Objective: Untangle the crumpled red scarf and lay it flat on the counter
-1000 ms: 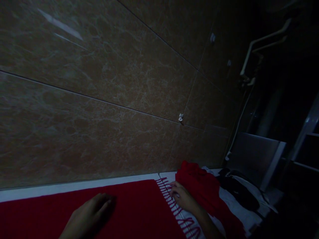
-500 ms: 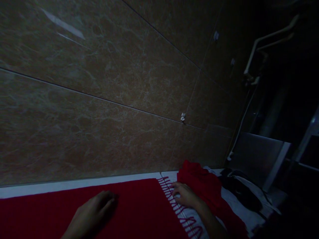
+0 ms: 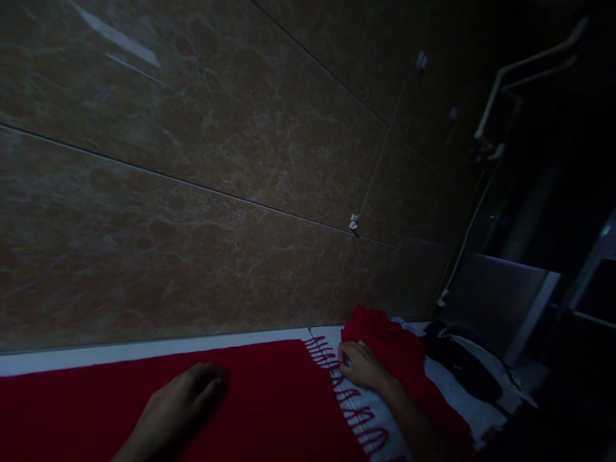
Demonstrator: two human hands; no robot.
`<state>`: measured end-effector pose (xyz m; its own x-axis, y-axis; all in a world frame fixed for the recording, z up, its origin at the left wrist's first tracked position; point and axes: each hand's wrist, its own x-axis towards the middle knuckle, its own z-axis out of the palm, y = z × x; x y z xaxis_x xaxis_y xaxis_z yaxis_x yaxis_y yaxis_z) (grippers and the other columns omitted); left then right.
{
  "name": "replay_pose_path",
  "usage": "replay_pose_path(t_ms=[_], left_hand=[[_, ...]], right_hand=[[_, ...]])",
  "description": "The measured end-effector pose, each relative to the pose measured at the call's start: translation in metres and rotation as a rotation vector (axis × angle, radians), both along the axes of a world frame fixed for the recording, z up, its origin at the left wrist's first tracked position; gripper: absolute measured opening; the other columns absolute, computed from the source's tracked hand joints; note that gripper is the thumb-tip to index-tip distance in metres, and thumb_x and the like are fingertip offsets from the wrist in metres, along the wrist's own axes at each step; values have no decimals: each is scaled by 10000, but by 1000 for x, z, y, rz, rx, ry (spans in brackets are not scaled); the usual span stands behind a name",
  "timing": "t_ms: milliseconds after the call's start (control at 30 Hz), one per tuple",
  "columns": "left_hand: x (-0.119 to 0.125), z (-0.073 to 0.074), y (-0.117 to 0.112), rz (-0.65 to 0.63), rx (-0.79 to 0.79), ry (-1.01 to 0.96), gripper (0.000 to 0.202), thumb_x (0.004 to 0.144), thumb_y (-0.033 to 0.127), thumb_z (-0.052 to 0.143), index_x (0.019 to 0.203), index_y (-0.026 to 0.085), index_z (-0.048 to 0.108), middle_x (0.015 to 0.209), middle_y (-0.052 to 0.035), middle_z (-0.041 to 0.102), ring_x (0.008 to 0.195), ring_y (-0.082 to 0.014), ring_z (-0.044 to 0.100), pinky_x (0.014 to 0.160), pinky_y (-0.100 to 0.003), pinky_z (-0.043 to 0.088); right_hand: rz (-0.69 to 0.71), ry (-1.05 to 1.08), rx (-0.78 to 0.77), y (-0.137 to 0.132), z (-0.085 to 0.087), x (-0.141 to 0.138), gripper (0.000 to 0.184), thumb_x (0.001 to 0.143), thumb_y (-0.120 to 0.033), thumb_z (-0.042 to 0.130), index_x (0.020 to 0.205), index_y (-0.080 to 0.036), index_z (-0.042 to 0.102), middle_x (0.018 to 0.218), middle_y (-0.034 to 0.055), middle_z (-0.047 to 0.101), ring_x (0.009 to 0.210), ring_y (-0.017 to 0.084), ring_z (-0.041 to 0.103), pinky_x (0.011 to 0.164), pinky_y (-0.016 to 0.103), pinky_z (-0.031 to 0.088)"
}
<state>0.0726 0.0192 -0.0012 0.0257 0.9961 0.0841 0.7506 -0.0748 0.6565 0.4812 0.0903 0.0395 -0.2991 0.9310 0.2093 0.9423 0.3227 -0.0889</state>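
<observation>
We log 1 red fringed throw (image 3: 279, 401) at 6 o'clock, on a white sheet (image 3: 462, 407). Left hand (image 3: 180, 401): grip apart, lying flat on the throw. Right hand (image 3: 360, 366): curled at the fringe (image 3: 347, 399), clamped or not we cannot tell. Flat, light pressure best avoids bunching.

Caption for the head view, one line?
Left hand rests on fringed red cloth; right hand touches its fringe beside bunched red fabric.
</observation>
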Motion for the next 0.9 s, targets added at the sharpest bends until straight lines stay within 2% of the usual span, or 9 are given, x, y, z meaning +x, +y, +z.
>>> replay_pose_path(t_ms=[200,367,500,600,733,900], left_hand=[[0,-3,0,17,27,-26,467,903,494,430,1160,276,753,1235,-37,759,1136,-263,709,925,-315,535],[-1,-4,1,13,40,-41,459,888,515,461,1124,266,766,1191,-59,775,1087,-277,725,900,-325,539],[-3,-6,3,0,42,-49,469,892,520,447,1133,267,760,1199,-59,772,1100,-272,721,882,-311,540],[-3,-7,3,-3,23,-51,464,896,521,443,1131,270,755,1202,-61,771,1099,-277,720,872,-316,535],[-3,-6,3,-8,13,-55,464,912,518,428,1144,273,746,1220,-60,763,1108,-278,713,879,-323,521],[-2,-4,2,-24,-5,-22,476,933,517,394,1170,279,731,1238,-52,754,1128,-273,703,894,-325,513]], right_hand=[[-48,15,14,5,5,22,224,821,-105,525,883,-203,718,984,101,751,953,248,659,909,380,398],[112,87,-35,-4,-5,12,283,789,-55,520,859,-219,740,952,50,719,901,184,651,802,266,452],[197,134,-63,-12,-18,9,331,762,-4,489,798,-226,731,937,24,683,903,157,637,799,238,462],[165,146,-48,-13,-25,24,330,752,11,477,776,-216,716,913,35,659,896,171,631,812,263,467],[98,158,-4,-16,-27,44,355,770,26,425,834,-184,704,923,70,633,898,200,626,840,314,472],[161,179,-25,-22,-32,28,445,747,51,403,939,-215,704,995,47,639,974,179,620,893,283,469]])
